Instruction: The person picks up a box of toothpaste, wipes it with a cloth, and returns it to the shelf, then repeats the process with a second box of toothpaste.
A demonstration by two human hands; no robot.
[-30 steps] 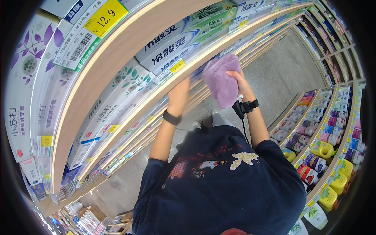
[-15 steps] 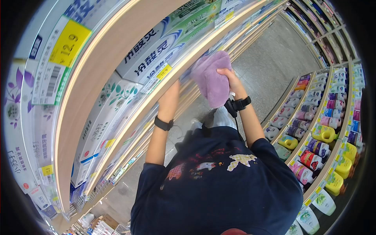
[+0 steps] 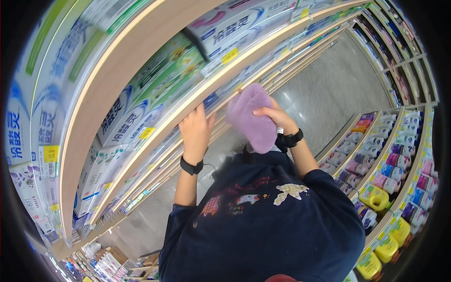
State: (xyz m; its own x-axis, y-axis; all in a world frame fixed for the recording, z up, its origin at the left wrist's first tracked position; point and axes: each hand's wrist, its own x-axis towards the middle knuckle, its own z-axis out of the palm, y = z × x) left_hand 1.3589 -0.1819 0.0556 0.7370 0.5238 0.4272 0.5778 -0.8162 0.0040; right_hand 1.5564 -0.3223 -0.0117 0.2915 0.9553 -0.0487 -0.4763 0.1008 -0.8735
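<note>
A fluffy purple cloth [image 3: 252,115] hangs folded from my right hand [image 3: 277,120], the thumb pressed on its near face and the other fingers hidden behind it. My left hand [image 3: 195,133] is at the front edge of a shelf [image 3: 181,110], with fingers stretched out and fingertips right at the edge. On that shelf, toothpaste boxes [image 3: 127,120] stand in rows behind a clear lip with yellow price tags [image 3: 147,133]. Both wrists carry black bands.
Facing shelves on the right carry bottles, among them yellow ones [image 3: 376,197]. A grey floor aisle [image 3: 319,84] runs between the two sides. More shelf boards [image 3: 291,61] stack below my hands. Cartons [image 3: 110,256] show at the lower left.
The view has shifted along the shelf. My left hand, largely hidden by the shelf edge before, now shows with fingers extended. The cloth sits lower in view, still in my right hand.
</note>
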